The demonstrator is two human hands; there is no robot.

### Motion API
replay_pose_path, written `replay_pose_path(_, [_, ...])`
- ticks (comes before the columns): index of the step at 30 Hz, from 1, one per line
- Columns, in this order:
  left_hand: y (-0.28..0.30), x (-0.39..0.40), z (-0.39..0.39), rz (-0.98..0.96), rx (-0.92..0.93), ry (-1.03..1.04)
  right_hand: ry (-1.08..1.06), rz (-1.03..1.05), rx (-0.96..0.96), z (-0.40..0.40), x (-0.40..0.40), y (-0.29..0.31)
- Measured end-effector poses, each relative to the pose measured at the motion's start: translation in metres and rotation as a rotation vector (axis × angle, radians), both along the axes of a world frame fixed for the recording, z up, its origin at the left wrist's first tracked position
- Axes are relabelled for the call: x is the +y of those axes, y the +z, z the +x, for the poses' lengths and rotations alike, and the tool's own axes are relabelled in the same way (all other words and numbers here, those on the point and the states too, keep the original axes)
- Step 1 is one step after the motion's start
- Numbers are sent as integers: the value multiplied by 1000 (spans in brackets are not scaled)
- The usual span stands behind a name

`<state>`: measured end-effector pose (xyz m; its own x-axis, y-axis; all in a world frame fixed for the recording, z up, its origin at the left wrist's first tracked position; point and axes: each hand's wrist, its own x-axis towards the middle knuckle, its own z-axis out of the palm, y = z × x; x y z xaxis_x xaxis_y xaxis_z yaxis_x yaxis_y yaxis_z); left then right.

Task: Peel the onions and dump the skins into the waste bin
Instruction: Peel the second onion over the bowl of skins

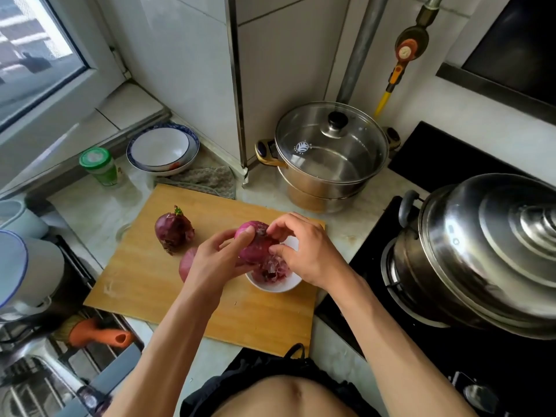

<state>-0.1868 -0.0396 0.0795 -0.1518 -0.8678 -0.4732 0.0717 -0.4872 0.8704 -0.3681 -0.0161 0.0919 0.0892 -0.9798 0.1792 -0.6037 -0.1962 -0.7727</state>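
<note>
My left hand (216, 257) grips a red onion (255, 245) above a small white bowl (275, 286) that holds loose purple skins (272, 270). The fingers of my right hand (301, 251) pinch at the skin on the onion's top and right side. An unpeeled dark red onion (173, 233) with a green sprout sits on the wooden cutting board (144, 281) to the left. A third, lighter onion (186, 266) lies on the board, partly hidden behind my left wrist. No waste bin is in view.
A lidded steel pot (328, 155) stands behind the board, and a large steel steamer (487, 251) sits on the stove to the right. Stacked bowls (162, 149), a green-capped jar (99, 165) and a cloth (204, 179) lie at the back left. A sink rack with an orange-handled brush (96, 332) is at the left.
</note>
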Motion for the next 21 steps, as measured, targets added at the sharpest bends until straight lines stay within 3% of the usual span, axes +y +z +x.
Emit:
replay_pose_path(13, [3, -3, 5, 71, 16, -9, -108, -3, -142, 0, 4, -18])
replay_pose_path(21, [11, -3, 3, 68, 21, -32, -29, -6, -129, -4, 0, -14])
